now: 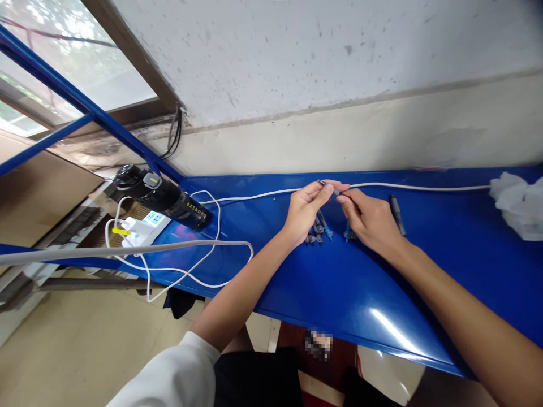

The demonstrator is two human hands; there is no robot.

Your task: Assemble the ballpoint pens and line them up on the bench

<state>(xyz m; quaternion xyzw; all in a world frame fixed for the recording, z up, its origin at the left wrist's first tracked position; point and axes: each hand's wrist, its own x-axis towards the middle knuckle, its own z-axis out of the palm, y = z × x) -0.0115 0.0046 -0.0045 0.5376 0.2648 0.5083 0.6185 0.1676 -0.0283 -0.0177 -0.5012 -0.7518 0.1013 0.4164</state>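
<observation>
Above the blue table, my left hand (306, 210) pinches a slim dark pen (335, 191) near its tip. My right hand (370, 217) has its fingers closed on the other end of the same pen. Beneath and beside my left hand lie several clear pens (319, 229) with dark and blue parts, partly hidden by that hand. Another bluish pen end (348, 233) shows just left of my right hand. To the right of my right hand, a dark grey pen (397, 215) lies on the table.
A black bottle (169, 198) stands on the left of the blue table (314, 282), by a white power strip (153, 221) and looped white cable (218, 226). The cable continues along the back. A crumpled white plastic bag (520, 206) lies at the right, with the wall behind.
</observation>
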